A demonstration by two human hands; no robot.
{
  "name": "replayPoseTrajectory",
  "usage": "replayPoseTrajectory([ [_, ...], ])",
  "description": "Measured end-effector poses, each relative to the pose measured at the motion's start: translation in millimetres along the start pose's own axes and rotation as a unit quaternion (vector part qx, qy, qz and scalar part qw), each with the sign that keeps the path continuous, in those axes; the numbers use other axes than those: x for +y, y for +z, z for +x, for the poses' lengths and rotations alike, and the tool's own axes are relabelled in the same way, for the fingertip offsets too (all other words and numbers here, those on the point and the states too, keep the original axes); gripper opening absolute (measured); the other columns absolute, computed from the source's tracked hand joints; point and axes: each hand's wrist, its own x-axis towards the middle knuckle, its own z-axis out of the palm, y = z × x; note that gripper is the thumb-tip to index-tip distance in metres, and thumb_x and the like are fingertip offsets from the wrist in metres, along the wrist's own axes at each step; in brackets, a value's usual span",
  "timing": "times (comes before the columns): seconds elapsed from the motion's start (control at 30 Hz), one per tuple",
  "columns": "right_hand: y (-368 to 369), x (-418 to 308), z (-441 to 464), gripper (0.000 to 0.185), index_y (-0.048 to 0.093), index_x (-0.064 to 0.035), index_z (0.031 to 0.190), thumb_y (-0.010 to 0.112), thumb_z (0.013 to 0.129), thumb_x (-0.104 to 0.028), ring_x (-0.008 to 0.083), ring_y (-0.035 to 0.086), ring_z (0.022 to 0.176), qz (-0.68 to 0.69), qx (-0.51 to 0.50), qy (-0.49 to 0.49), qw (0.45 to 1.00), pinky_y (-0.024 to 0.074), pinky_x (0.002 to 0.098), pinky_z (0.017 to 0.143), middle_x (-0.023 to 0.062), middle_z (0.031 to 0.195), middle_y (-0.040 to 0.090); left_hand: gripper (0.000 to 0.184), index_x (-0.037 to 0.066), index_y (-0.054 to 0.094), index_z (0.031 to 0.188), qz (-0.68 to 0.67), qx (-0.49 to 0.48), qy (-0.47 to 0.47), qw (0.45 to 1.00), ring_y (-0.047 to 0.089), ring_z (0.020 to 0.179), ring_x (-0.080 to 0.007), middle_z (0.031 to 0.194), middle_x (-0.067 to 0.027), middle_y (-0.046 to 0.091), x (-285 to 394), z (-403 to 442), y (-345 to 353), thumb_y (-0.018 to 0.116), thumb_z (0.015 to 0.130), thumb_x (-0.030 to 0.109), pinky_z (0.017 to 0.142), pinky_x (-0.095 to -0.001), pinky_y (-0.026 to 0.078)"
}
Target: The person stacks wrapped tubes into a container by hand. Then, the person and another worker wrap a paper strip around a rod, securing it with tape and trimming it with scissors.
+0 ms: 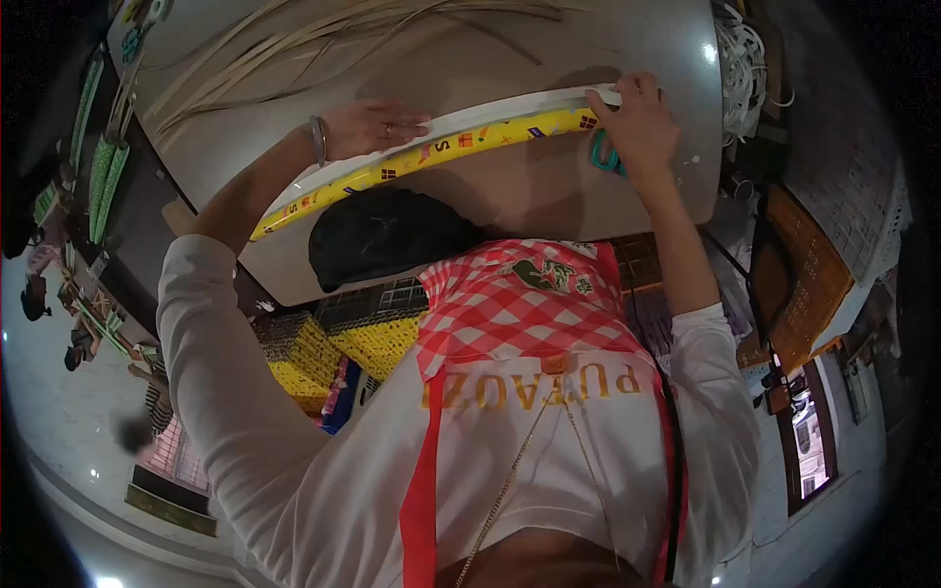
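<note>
A long, narrow roll of yellow printed wrapping paper [461,145] with gift motifs lies slanting across the table before me. A white strip [500,113] runs along its far side. My left hand [372,127] rests on the white strip near its middle, fingers stretched out and lying flat. At the roll's right end my right hand [637,127] has its thumb on the yellow paper and its fingers bent over the white edge. Close below that hand is the teal handle of what look like scissors [606,152], partly hidden by my wrist.
Long thin tan strips [323,44] spread over the far left of the table [667,39]. A black cloth-like object [392,235] sits at the near edge. White straps [745,73] are heaped at the right. Green patterned rolls [106,186] and people are at far left.
</note>
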Motion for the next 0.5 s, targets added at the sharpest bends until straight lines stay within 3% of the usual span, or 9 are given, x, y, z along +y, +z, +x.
replayPoseTrajectory([
  [0.07,1.0,-1.3,-0.5,0.036,0.060,-0.0099,0.088,0.062,0.073,-0.043,0.0248,0.058,0.081,-0.003,0.000,0.003,1.000,0.0499,0.0378,0.062,0.0027,0.098,0.053,0.049,0.015,0.034,0.131,-0.070,0.008,0.025,0.997,0.029,0.127,-0.0137,0.140,0.0008,0.028,-8.0,-1.7,14.2,0.044,0.084,0.019,0.107,-0.0308,0.021],
  [0.17,2.4,-2.3,-1.9,0.035,0.060,-0.0107,0.088,0.062,0.073,-0.042,0.0245,0.057,0.084,-0.014,-0.005,0.011,1.000,0.0499,0.0379,0.064,0.0020,0.098,0.053,0.051,0.017,0.031,0.133,0.011,-0.004,0.012,1.000,0.028,0.127,-0.0139,0.141,0.0021,0.027,-1.5,-1.2,2.1,0.044,0.084,0.022,0.107,-0.0323,0.021],
  [0.23,6.3,-1.2,-1.9,0.034,0.060,-0.0111,0.089,0.062,0.073,-0.042,0.0241,0.056,0.085,-0.021,-0.010,0.017,1.000,0.0498,0.0379,0.064,0.0017,0.098,0.053,0.051,0.017,0.032,0.133,0.014,-0.001,0.017,1.000,0.028,0.128,-0.0138,0.141,0.0026,0.027,-0.4,-0.7,-3.7,0.045,0.083,0.021,0.107,-0.0330,0.021],
  [0.3,13.2,1.3,-2.4,0.033,0.060,-0.0125,0.085,0.063,0.071,-0.042,0.0249,0.056,0.081,-0.019,0.059,-0.026,0.998,0.0504,0.0402,0.057,0.0028,0.092,0.052,0.051,0.017,0.033,0.132,0.018,0.003,0.021,1.000,0.028,0.128,-0.0138,0.141,0.0030,0.027,-0.2,-0.6,-3.9,0.047,0.083,0.020,0.107,-0.0337,0.022],
  [0.5,12.6,-4.7,-0.3,0.030,0.060,-0.0132,0.083,0.065,0.068,-0.039,0.0239,0.056,0.081,-0.037,0.064,-0.016,0.997,0.0506,0.0393,0.057,0.0018,0.090,0.053,0.055,0.016,0.036,0.130,-0.005,0.040,0.037,0.999,0.031,0.126,-0.0147,0.140,0.0012,0.028,-5.8,-2.5,4.1,0.053,0.078,0.013,0.104,-0.0343,0.027],
])
